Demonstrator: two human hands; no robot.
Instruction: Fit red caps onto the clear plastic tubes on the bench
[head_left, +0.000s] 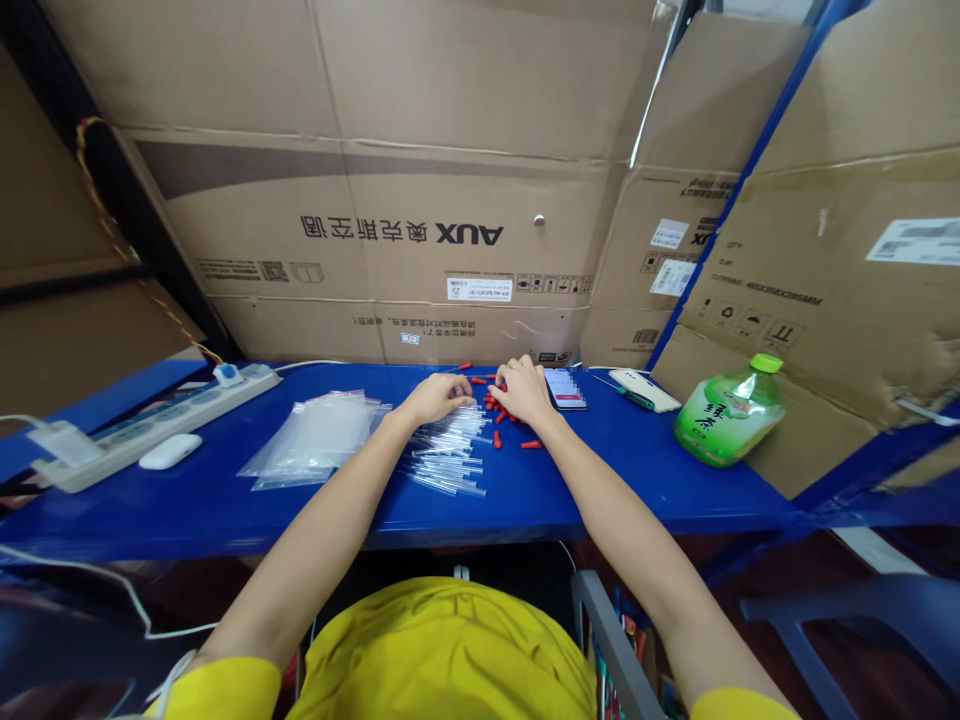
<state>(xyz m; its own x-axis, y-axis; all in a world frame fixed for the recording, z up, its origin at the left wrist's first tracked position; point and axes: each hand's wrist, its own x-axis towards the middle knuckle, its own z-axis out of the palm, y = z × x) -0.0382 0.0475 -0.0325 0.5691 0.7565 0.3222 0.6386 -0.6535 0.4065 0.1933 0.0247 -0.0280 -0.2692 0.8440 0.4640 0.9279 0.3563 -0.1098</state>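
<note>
My left hand point(439, 398) is over the top of a loose pile of clear plastic tubes point(450, 462). Its fingers are curled together, and what they hold, if anything, cannot be made out. Close by on the right, my right hand point(523, 388) bends down over a scatter of small red tapered caps point(497, 439). The fingertips of that hand are pinched at a red cap, partly hidden by the fingers. Several more red caps lie around and under the hand, and a few sit just behind both hands.
Clear zip bags point(315, 440) lie left of the tubes, near a white earphone case point(171, 452) and a power strip point(161, 425). On the right are a phone point(564, 388), a green-handled screwdriver point(636, 397) on a pale flat object, and a green tea bottle point(729, 415). Cardboard point(420, 180) walls the blue table.
</note>
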